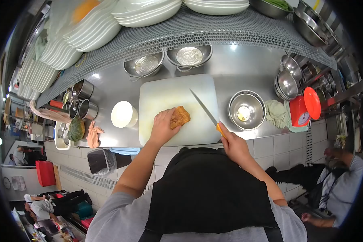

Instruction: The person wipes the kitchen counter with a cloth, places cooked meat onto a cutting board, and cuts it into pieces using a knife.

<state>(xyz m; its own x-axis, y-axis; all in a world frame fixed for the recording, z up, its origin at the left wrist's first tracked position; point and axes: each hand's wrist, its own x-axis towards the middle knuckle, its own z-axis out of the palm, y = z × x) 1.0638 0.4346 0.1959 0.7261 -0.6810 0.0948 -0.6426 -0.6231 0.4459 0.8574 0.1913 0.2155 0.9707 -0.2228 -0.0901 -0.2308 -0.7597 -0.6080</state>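
Observation:
On the white cutting board lies a brown, crusty piece of food. My left hand is closed round its left side, fingers on its top edge and thumb below. My right hand grips the orange handle of a knife, whose blade points up and left over the right part of the board, apart from the food. A white tub stands left of the board. To the right, a metal bowl holds something small and pale yellow.
Two metal strainers sit behind the board. Plates fill the shelf above. At right are a green cloth and a red scale; at left, metal pots and a pumpkin. Another person is at lower right.

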